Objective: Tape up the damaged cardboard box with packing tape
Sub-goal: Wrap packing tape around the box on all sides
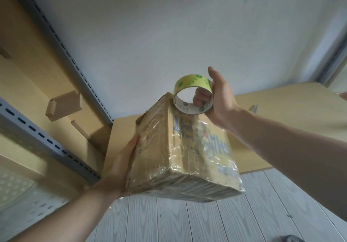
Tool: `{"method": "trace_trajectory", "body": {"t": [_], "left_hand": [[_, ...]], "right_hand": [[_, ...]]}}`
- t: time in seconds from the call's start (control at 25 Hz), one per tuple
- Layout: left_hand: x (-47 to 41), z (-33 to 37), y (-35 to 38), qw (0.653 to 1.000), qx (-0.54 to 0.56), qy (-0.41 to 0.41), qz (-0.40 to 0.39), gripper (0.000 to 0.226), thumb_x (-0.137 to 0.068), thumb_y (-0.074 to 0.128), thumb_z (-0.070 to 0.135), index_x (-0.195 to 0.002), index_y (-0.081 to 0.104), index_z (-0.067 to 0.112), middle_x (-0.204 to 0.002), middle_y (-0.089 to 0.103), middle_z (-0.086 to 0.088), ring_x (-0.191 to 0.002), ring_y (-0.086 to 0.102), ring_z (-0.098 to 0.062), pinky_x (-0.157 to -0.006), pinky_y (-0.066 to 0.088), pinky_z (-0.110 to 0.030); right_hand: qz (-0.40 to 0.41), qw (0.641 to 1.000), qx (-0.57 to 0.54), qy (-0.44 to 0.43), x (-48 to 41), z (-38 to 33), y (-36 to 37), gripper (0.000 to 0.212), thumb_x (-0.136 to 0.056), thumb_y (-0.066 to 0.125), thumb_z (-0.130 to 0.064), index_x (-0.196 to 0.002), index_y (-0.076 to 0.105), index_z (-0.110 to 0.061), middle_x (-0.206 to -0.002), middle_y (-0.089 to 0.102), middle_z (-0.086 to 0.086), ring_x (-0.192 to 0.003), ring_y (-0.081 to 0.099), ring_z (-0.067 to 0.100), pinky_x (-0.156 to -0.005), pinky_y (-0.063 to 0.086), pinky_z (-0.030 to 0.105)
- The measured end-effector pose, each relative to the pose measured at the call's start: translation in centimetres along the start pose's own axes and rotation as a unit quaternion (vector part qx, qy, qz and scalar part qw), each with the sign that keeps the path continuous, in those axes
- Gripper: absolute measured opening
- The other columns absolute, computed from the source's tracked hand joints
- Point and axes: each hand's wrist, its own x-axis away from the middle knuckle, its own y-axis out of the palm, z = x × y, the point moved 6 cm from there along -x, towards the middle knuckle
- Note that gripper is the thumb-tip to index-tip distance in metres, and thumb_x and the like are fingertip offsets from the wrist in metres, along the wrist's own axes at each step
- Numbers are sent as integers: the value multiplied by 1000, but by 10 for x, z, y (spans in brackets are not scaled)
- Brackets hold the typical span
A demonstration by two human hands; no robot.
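Cardboard box (180,148): held in the air above the grey plank floor (187,221), tilted, near end towards the camera. Top and sides carry wrinkled clear tape, and blue print shows through it.

Left hand (120,164): flat against the box's left side, fingers (131,146) straight and pressed together along the cardboard. Thumb not visible.

Right hand (219,99): grips the tape roll (187,84). Fingers (201,97) curl through the core, thumb lies over the outer rim. The roll is yellow-green and sits at the box's far top edge. Cannot tell whether a strip runs from roll to box.

Background: flat cardboard sheet (281,114) leaning at the white wall (150,35); slotted grey shelf upright (62,48) at left
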Motion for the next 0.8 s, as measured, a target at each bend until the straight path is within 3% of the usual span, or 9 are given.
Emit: {"method": "trace_trajectory", "body": {"t": [0.08, 0.16, 0.2, 0.28, 0.36, 0.44, 0.56, 0.64, 0.8], "left_hand": [[-4, 12, -2, 994, -98, 47, 3, 57, -89, 64, 61, -135, 61, 26, -133, 65, -16, -116, 66, -34, -101, 51, -50], [2, 50, 1, 964, -212, 157, 36, 55, -95, 67, 42, -145, 46, 36, -140, 58, -3, -124, 59, -20, -95, 53, -35], [6, 68, 5, 947, -241, 210, 30, 60, -95, 68, 31, -148, 40, 36, -144, 53, 4, -131, 52, -13, -100, 49, -29], [6, 94, 24, 932, -245, 263, -41, 73, -83, 62, 27, -151, 36, 33, -153, 43, 10, -143, 38, -6, -118, 33, -30], [-2, 104, 47, 916, -295, 250, -105, 80, -80, 67, 30, -153, 35, 31, -156, 43, 10, -144, 38, -6, -120, 29, -32], [-20, 95, 58, 904, -340, 230, -116, 71, -85, 75, 27, -147, 40, 28, -143, 55, 8, -134, 49, -10, -113, 39, -32], [-38, 53, 49, 926, -328, 162, -99, 47, -96, 63, 12, -136, 45, 29, -127, 59, 16, -123, 53, -5, -95, 46, -16], [-41, 20, 41, 945, -279, 141, -92, 42, -100, 58, 11, -139, 48, 26, -129, 61, 14, -124, 55, -7, -93, 46, -14], [-39, 11, 43, 938, -274, 211, -37, 41, -101, 59, 26, -136, 41, 37, -125, 55, 25, -105, 53, 24, -83, 39, 2]], "right_hand": [[4, 999, 33, -17, -3, -3, 1, 43, -104, 38, -43, -71, 38, -15, -57, 20, 0, -52, 20, 18, -52, 29, 29], [1, 996, 77, -35, -4, -3, 6, 46, -105, 37, -43, -68, 40, -14, -52, 23, 0, -48, 26, 19, -52, 33, 31], [1, 992, 115, -52, -4, -2, 10, 50, -105, 36, -43, -64, 41, -14, -47, 27, 1, -46, 29, 20, -53, 35, 33], [9, 978, 187, -87, -5, 1, 22, 57, -105, 37, -45, -58, 41, -13, -40, 33, 2, -43, 36, 21, -56, 37, 34], [10, 968, 231, -97, -10, 7, 33, 62, -104, 38, -48, -53, 41, -12, -39, 37, 3, -44, 41, 22, -60, 39, 36], [3, 955, 284, -90, -16, 16, 40, 66, -101, 38, -56, -53, 43, -10, -44, 43, 6, -47, 46, 21, -62, 43, 37], [-48, 903, 423, -56, -16, 46, 36, 74, -89, 43, -72, -61, 53, -4, -55, 55, 8, -52, 52, 19, -64, 49, 38], [-86, 872, 481, -43, -12, 65, 33, 67, -90, 53, -67, -58, 52, -8, -54, 52, 1, -50, 48, 16, -56, 41, 33], [-84, 868, 487, -45, -14, 65, 32, 65, -91, 54, -65, -53, 47, -13, -48, 49, -1, -47, 45, 14, -55, 38, 30]]}}
